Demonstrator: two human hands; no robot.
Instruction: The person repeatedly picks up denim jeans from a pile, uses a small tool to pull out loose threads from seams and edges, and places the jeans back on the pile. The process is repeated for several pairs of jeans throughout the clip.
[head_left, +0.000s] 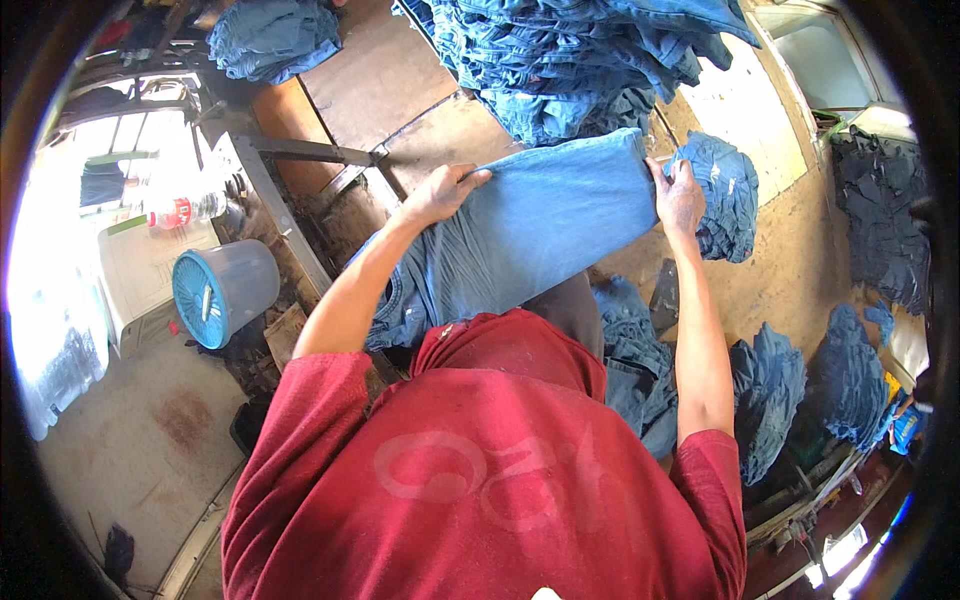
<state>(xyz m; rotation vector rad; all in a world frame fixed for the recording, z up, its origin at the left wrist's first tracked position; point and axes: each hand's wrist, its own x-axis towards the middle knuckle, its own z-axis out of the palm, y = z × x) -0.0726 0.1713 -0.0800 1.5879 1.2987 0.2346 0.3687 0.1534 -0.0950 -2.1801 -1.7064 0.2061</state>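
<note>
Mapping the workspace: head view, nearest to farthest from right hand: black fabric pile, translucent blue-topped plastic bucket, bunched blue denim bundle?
1. Bunched blue denim bundle: immediately right of the right hand.
2. Black fabric pile: farther right, near the rim.
3. Translucent blue-topped plastic bucket: far left, past the left hand.

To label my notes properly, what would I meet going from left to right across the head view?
Translucent round plastic bucket with blue top, left hand holding light-blue denim garment, right hand, heap of dark grey cloth.

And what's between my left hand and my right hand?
Light-blue jeans span the stretch between your left hand and right hand, as the head view shows.
</note>
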